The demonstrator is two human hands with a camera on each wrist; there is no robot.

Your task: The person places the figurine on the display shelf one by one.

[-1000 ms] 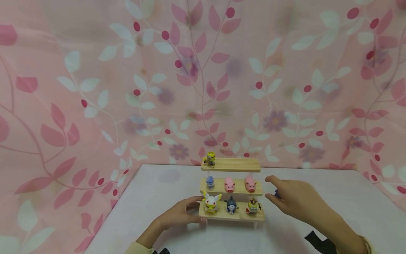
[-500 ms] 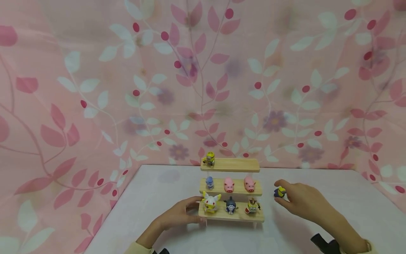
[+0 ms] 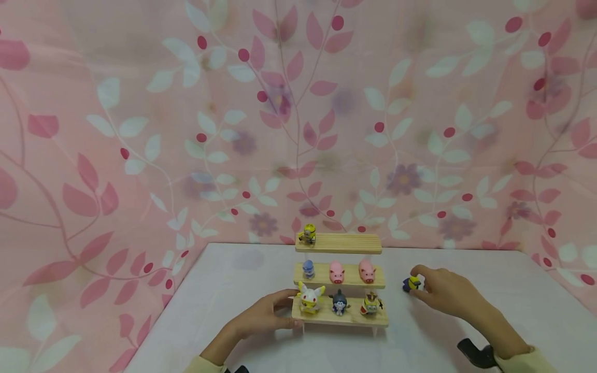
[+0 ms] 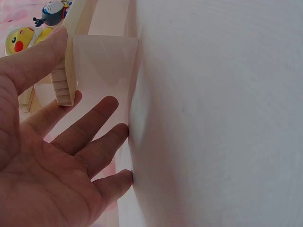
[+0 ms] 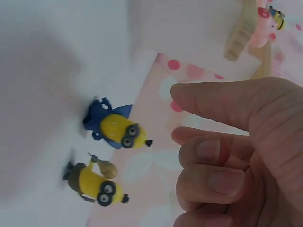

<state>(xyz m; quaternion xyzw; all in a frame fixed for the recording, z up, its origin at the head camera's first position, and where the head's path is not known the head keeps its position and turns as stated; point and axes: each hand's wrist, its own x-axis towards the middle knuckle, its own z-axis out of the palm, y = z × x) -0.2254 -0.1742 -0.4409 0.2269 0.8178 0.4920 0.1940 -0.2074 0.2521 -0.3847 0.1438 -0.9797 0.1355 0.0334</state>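
The three-tier wooden display shelf [image 3: 345,243] stands mid-table. My left hand [image 3: 262,313] grips the left end of its lowest board, thumb on one side and index finger on the other; the other fingers extend behind [image 4: 97,153]. To the right of the shelf, my right hand [image 3: 450,293] hovers with thumb and index finger apart at a blue-dressed Minion figurine [image 3: 411,283]. In the right wrist view, that figurine stands clear of the thumb and half-curled fingers, which hold nothing. A second Minion figurine [image 5: 97,182] with a tan item stands beside it, hidden in the head view.
One Minion [image 3: 309,234] stands on the top tier. A blue figurine [image 3: 308,269] and two pink pigs [image 3: 337,272] occupy the middle. White-and-yellow [image 3: 310,298], dark grey [image 3: 339,302] and crowned [image 3: 370,304] figurines line the bottom. A floral cloth [image 3: 298,129] hangs behind the table.
My right hand has moved right, away from the shelf, to beside the blue-dressed Minion, which has come into sight from behind the fingers. The left hand keeps its place on the shelf.
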